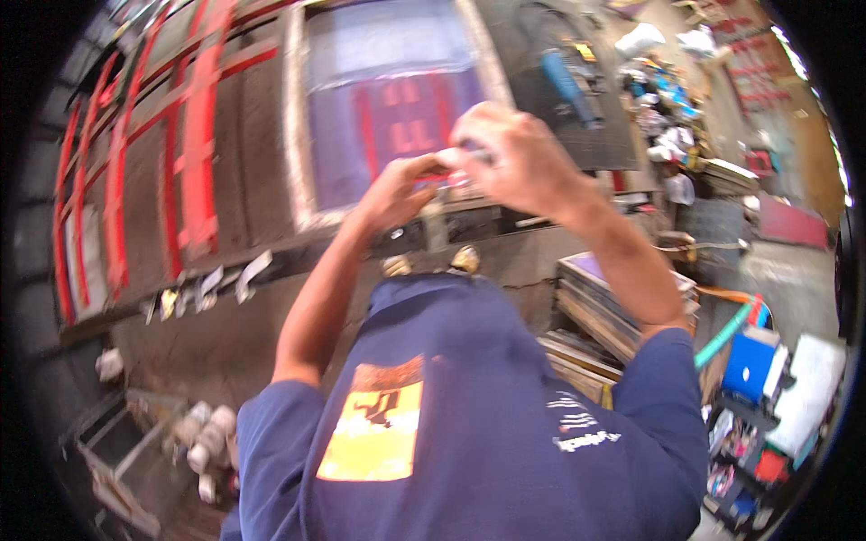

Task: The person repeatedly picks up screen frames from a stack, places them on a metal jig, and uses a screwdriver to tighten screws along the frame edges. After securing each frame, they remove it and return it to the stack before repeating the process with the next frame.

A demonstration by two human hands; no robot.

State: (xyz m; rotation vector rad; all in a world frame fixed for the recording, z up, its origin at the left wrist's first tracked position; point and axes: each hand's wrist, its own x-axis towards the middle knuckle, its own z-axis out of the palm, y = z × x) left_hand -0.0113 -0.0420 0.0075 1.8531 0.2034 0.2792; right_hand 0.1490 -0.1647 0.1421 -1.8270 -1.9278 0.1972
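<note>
Here, at twelve o'clock, the left hand (400, 193) and right hand (519, 155) sit close together before a framed panel (392, 108), both curled, holding what I cannot tell

Left hand (397, 194) and right hand (519, 158): motion-blurred, toward 12 o'clock. Small dark item (477, 151) at the right hand: partly covered by fingers; kind and grip cannot be determined. Wooden frame (299, 117): far end cut off at 12 o'clock; near right corner hidden behind the right hand. Shirt (487, 397): cut off at 6 o'clock. Shoes (465, 260): mostly hidden beneath the shirt. Clutter (740, 469) at 4 o'clock: pieces too small to identify.
</note>
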